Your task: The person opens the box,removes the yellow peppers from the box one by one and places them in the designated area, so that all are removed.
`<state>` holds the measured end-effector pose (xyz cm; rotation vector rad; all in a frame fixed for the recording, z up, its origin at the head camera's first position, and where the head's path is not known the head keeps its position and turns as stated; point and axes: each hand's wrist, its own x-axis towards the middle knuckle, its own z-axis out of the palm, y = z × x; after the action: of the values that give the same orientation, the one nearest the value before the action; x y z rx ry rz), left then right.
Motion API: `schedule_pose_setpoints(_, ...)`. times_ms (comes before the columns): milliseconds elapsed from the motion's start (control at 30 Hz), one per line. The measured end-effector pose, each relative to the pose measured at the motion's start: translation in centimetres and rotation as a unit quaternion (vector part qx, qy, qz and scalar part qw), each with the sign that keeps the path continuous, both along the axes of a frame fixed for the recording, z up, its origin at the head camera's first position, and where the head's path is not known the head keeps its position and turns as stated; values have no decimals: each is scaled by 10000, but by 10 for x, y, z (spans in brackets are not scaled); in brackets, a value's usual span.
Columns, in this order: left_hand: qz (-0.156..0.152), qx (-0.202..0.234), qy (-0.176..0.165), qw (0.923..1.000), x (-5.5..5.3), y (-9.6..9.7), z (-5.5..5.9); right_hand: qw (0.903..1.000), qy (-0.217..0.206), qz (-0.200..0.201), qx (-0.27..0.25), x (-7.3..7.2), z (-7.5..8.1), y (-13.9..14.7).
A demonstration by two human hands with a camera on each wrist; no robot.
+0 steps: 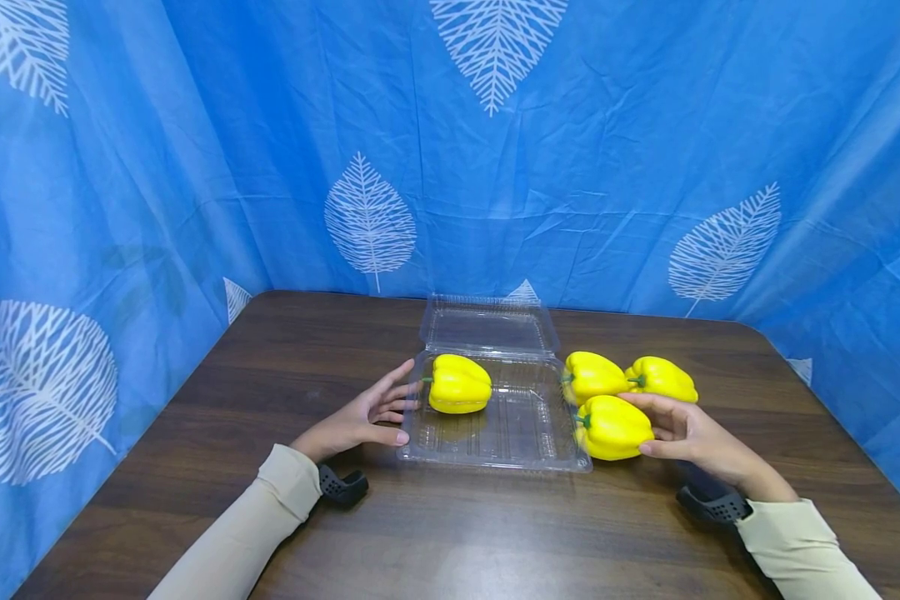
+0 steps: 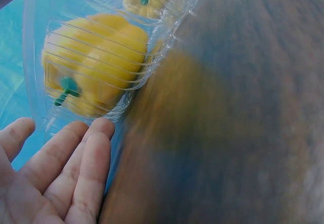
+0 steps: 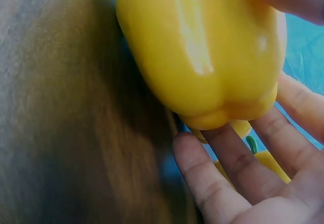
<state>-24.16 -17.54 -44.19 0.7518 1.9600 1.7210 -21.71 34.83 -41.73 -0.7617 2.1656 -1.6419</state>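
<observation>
A clear plastic clamshell container [image 1: 521, 429] lies on the table with its lid [image 1: 491, 327] folded back. One yellow bell pepper [image 1: 459, 385] with a green stem is in its left part. My left hand [image 1: 356, 421] is at the container's left side, fingers extended and spread, fingertips close to the wall; the left wrist view shows the pepper through that wall. On the right, my right hand [image 1: 693, 440] grips another yellow bell pepper [image 1: 615, 429] between thumb and fingers, right beside the container's right edge. In the right wrist view this pepper [image 3: 202, 57] covers part of the fingers.
Two more yellow bell peppers, one [image 1: 594, 375] by the container's right edge and one [image 1: 666, 379] farther right, lie behind the gripped one. A blue curtain [image 1: 562, 208] with white leaf prints hangs along the back of the brown wooden table [image 1: 300, 358].
</observation>
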Motion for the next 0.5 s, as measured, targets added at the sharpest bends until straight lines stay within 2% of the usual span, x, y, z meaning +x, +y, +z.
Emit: schedule_pose_setpoints(500, 0, -10, 5, 10000, 0, 0, 1, 9998, -175, 27, -13, -1, -5, -6)
